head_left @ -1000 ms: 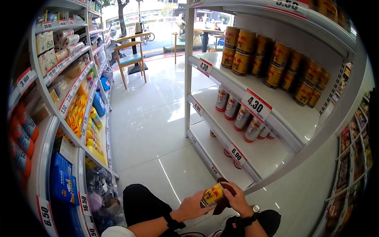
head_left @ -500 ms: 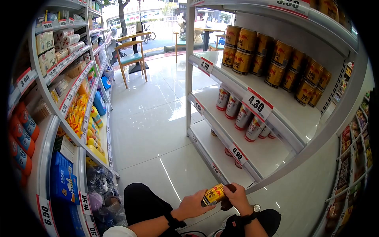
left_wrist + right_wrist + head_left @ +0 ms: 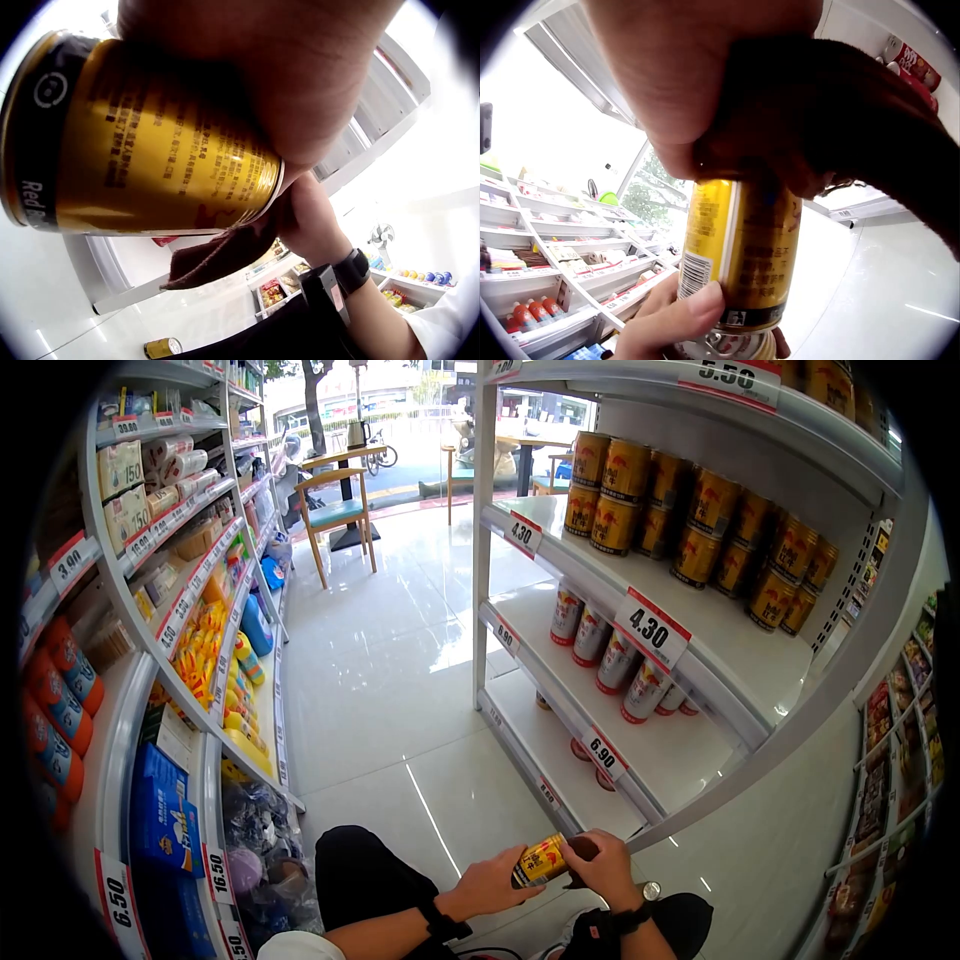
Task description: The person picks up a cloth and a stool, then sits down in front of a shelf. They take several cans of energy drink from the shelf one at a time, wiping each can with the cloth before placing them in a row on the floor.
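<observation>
Low in the head view, my left hand [image 3: 490, 885] grips a gold Red Bull can [image 3: 541, 861] around its side. My right hand [image 3: 604, 870] holds a dark brown cloth [image 3: 221, 259] over one end of the can. In the right wrist view the cloth [image 3: 862, 120] hangs past the fingers, and the can's pull-tab top [image 3: 731, 345] faces the left hand. Part of the can is hidden by the palm in the left wrist view. A second gold can [image 3: 163, 347] is on the floor, also seen beside my knee [image 3: 651, 890].
A white shelf unit [image 3: 690, 735] stands ahead on the right, with stacked gold cans [image 3: 625, 470] above and silver-red cans [image 3: 618, 660] below. Along the left runs a shelf of paper goods and bottles [image 3: 60, 685]. A wooden chair [image 3: 335, 515] stands farther off.
The cloth has shifted around the can's end under my right hand and shows less now in the head view. My left hand keeps its hold on the can.
</observation>
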Action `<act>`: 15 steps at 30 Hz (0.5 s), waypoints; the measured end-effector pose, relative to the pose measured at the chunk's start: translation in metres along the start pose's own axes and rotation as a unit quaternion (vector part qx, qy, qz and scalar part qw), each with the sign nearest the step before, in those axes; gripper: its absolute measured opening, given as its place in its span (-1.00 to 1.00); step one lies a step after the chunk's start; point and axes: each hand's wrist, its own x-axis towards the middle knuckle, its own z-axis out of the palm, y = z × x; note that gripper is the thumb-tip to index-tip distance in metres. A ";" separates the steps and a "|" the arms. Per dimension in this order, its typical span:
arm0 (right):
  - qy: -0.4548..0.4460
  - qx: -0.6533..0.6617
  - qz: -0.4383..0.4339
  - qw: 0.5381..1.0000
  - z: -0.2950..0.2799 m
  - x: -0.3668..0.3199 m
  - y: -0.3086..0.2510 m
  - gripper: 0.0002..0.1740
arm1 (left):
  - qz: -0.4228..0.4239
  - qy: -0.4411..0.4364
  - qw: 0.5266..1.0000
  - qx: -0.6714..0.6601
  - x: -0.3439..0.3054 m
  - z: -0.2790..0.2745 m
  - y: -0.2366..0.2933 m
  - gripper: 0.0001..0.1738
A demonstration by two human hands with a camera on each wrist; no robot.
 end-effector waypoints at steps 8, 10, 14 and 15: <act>-0.031 0.211 0.009 0.977 0.021 -0.004 0.024 -0.72 | 0.004 0.002 0.999 -0.043 -0.001 0.001 0.000 -0.08; -0.046 0.253 0.021 0.966 0.021 -0.005 0.027 -0.71 | 0.000 0.004 0.999 -0.049 -0.002 0.000 -0.001 -0.08; -0.076 0.344 0.078 0.933 0.010 -0.004 0.015 -0.67 | -0.017 -0.020 0.996 -0.080 -0.002 -0.004 0.001 -0.11; -0.080 0.389 0.086 0.914 0.007 -0.003 0.009 -0.70 | -0.002 -0.007 0.995 -0.100 -0.002 0.003 -0.003 -0.12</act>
